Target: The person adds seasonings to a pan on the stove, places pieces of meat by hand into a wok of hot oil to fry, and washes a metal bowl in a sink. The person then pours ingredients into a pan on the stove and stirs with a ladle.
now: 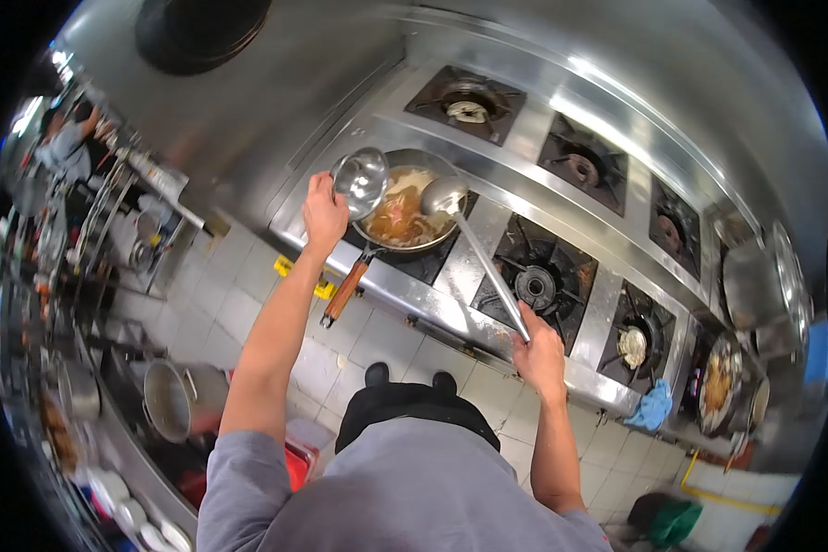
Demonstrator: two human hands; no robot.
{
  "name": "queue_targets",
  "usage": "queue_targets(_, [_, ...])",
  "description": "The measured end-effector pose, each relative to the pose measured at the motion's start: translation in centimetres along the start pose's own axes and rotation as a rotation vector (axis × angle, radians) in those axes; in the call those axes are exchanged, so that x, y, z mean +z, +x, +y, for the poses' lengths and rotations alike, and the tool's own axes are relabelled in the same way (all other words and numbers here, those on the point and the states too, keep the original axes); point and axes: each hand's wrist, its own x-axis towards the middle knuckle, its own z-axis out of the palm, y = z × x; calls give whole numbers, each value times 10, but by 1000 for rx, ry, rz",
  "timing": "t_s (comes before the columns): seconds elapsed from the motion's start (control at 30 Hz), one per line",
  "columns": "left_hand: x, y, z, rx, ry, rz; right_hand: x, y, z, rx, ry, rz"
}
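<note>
A frying pan [405,241] with a wooden handle [345,293] sits on the front left burner, holding brown liquid with pale foam and some pinkish pieces. My left hand [325,213] is closed on the edge of a shiny metal bowl [362,182], which tilts over the pan's left side. Whether anything is left inside the bowl I cannot tell. In my right hand [539,354] is the end of a long metal ladle [488,267]. Its round head lies at the pan's right rim, above or touching the food. Neither hand touches the wooden handle.
Several other burners [535,283] line the steel stove. A blue cloth [651,405] hangs at its front right edge. Behind me to the left, a large pot [170,400] stands near a counter. Another person [64,152] is at the far left.
</note>
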Motion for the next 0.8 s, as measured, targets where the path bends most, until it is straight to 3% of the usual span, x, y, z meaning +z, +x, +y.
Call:
queue_targets(0.1, [-21, -19, -7, -142, -36, 91, 11, 16, 31, -89, 101, 22])
queue_targets(0.17, [-33, -39, -19, -370, -167, 79, 7, 25, 25, -7, 263, -111])
queue_targets(0.23, [-52, -60, -19, -438, -203, 147, 25, 31, 36, -93, 351, -106])
queue_targets(0.33, [-93, -91, -19, -634, -533, 201, 45, 36, 40, -17, 503, -253])
queue_targets(0.43, [-149, -131, -11, -660, -615, 323, 60, 44, 33, 26, 604, -351])
queue_targets(0.47, [-169, -152, -11, -656, -587, 332, 56, 46, 17, 126, 639, -413])
queue_targets(0.57, [-218, -241, -28, -781, -513, 422, 74, 60, 11, 128, 710, -451])
queue_targets(0.6, [-229, -282, -39, -825, -545, 440, 79, 66, 17, 124, 503, -438])
queue_targets(0.63, [-246, -327, -51, -874, -560, 484, 83, 66, 17, 170, 504, -394])
queue_targets(0.77, [-312, -461, -38, -1182, -474, 817, 84, 32, -22, 235, 691, -417])
queue_targets(0.8, [-337, -488, -32, -1205, -422, 931, 108, 52, 17, 141, 742, -442])
